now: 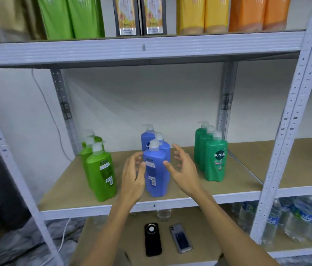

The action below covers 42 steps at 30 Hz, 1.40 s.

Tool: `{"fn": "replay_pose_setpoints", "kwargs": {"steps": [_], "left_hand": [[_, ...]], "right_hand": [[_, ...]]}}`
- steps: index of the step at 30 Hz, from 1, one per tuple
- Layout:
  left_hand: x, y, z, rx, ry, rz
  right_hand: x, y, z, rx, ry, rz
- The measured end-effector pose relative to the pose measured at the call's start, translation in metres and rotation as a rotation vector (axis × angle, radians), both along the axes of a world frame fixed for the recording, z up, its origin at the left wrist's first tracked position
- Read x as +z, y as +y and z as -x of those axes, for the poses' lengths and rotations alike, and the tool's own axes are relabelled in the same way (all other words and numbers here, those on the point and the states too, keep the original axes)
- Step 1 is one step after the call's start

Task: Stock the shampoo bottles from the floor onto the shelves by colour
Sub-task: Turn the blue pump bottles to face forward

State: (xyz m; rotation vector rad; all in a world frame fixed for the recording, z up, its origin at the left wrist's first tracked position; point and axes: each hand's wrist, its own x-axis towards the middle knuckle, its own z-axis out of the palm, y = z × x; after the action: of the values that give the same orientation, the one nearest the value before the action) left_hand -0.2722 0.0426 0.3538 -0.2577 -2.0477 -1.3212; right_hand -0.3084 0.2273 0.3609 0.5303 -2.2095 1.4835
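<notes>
Three rows of pump shampoo bottles stand on the middle shelf (228, 187): light green bottles (101, 175) at the left, blue bottles (156, 169) in the middle, dark green bottles (215, 160) at the right. My left hand (133, 177) hovers just left of the front blue bottle, fingers loosely spread. My right hand (185, 167) hovers just right of it, fingers spread. Neither hand grips the bottle; both sit a little apart from its sides. The floor is out of view.
Green, yellow and orange refill packs (216, 14) fill the top shelf. On the lower shelf lie two phones (153, 239), with water bottles (304, 217) at the right. Grey uprights (285, 131) frame the bay. A white cable (63, 237) hangs at the lower left.
</notes>
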Motion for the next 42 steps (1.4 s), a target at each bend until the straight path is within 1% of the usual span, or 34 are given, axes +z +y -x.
{"fn": "replay_pose_setpoints", "kwargs": {"steps": [3, 6, 11, 15, 21, 25, 28, 35, 42], "left_hand": [[-0.009, -0.014, 0.007, -0.001, -0.076, -0.030], [-0.020, -0.020, 0.016, -0.031, -0.113, -0.065], [-0.038, -0.023, 0.042, -0.084, -0.089, -0.120], [-0.046, -0.020, 0.064, -0.117, -0.064, -0.155], [-0.040, -0.011, 0.086, -0.192, 0.000, -0.159], [-0.038, -0.006, 0.090, -0.230, 0.005, -0.203], [-0.038, -0.001, 0.096, -0.235, 0.008, -0.195], [-0.046, 0.008, 0.110, -0.251, -0.017, -0.176], [-0.048, 0.018, 0.123, -0.314, -0.058, -0.252]], "right_hand": [[-0.009, -0.017, 0.010, 0.050, -0.009, -0.024], [-0.025, -0.032, 0.022, 0.051, -0.007, -0.022], [-0.048, -0.051, 0.040, 0.002, -0.005, 0.065], [-0.057, -0.054, 0.041, -0.004, 0.066, 0.146], [-0.058, -0.045, 0.046, 0.007, 0.084, 0.136], [-0.058, -0.034, 0.047, 0.007, 0.081, 0.136], [-0.056, -0.024, 0.047, -0.001, 0.077, 0.139], [-0.056, 0.000, 0.045, -0.029, 0.114, 0.163], [-0.060, 0.019, 0.051, -0.094, 0.206, 0.101]]}}
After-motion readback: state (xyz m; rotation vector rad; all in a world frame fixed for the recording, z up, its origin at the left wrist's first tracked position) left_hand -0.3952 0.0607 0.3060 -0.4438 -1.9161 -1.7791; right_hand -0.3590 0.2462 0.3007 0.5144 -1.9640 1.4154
